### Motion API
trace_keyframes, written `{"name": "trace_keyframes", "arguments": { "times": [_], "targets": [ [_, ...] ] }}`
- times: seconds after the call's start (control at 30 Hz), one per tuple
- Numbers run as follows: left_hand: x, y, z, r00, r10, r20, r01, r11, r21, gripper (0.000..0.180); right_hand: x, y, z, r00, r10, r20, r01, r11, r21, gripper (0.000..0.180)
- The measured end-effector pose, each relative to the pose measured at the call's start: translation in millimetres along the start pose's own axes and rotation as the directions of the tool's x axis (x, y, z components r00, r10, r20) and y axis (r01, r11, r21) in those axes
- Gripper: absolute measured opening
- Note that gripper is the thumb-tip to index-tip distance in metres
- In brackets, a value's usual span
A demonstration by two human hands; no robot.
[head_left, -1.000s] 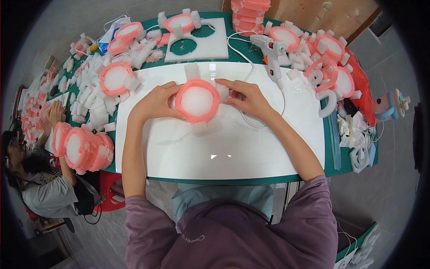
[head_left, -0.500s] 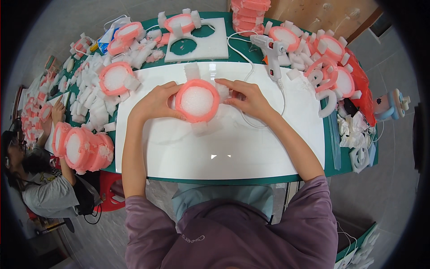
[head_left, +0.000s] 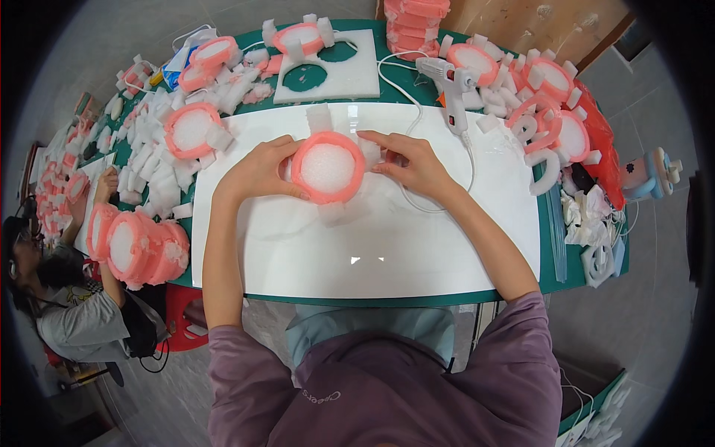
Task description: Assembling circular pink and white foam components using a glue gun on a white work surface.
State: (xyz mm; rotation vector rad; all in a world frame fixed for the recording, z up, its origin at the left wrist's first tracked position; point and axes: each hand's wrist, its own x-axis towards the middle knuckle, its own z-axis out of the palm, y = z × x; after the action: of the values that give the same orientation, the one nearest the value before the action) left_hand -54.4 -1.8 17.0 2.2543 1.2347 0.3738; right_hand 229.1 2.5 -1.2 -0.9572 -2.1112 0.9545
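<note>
At the far left edge, another person (head_left: 52, 298) sits beside the green desk (head_left: 588, 276), and a stack of finished pink foam rings (head_left: 138, 249) lies on its side at the desk's left end. Above it, white foam scraps (head_left: 160, 167) are heaped around more pink rings (head_left: 194, 128). A white board (head_left: 372, 246) covers the middle of the desk. Near its far edge lies the foam ring (head_left: 328, 167), pink outside with a white disc in the middle, flat with the round face up; it is round, so no long axis shows, and white tabs stick out at its far and near sides. The left hand (head_left: 257, 171) cups the ring's left rim, fingers curled against it. The right hand (head_left: 410, 164) presses flat fingers at a white tab on the ring's right side. Behind sits a white foam sheet (head_left: 350, 71) with round holes cut out. To the right a white glue gun (head_left: 450, 82) stands with its cord trailing, then more pink rings (head_left: 555, 112) crowd the right end.
</note>
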Motion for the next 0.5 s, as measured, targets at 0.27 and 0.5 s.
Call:
{"name": "trace_keyframes", "arguments": {
  "times": [0.27,0.5],
  "targets": [
    [-0.5,-0.3,-0.1,1.0,0.011,0.0,-0.011,1.0,-0.002,0.078,-0.1,1.9,0.1,1.0,-0.016,-0.001,0.016,1.0,0.002,0.059],
    [-0.5,-0.7,0.4,1.0,0.015,-0.003,-0.015,1.0,-0.005,0.078,0.2,2.5,0.5,1.0,-0.014,-0.003,0.014,1.0,-0.004,0.059]
  ]
}}
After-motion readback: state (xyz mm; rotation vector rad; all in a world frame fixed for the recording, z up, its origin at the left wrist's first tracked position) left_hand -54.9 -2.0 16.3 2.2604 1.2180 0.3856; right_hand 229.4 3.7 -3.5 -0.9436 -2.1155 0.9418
